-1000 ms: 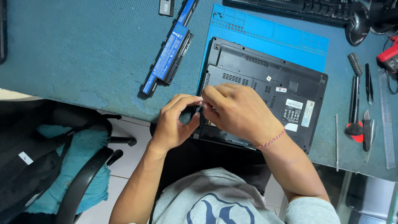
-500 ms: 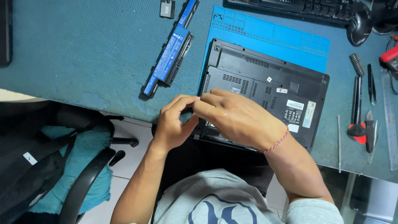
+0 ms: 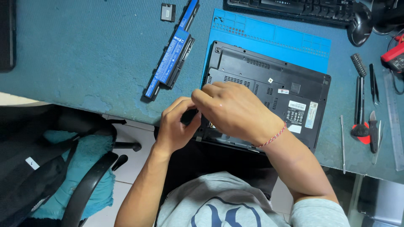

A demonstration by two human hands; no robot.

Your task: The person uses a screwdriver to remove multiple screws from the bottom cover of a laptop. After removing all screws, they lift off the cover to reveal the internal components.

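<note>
A black laptop lies upside down on a blue work mat at the desk's near edge. My left hand grips the laptop's near left corner, its fingers curled around the edge. My right hand lies over the same corner, its fingers bent and pressing on the bottom cover. What the fingertips hold is hidden. A red thread bracelet circles my right wrist.
A long blue-labelled battery pack lies left of the laptop, a small black part above it. A brush, tweezers, a red-handled screwdriver and a ruler lie at the right. A keyboard and mouse sit at the back. A black chair stands at the left.
Both hands stay at the laptop's near left corner. My right hand has flattened and shifted slightly over the cover; the left fingers curl tighter at the edge.
</note>
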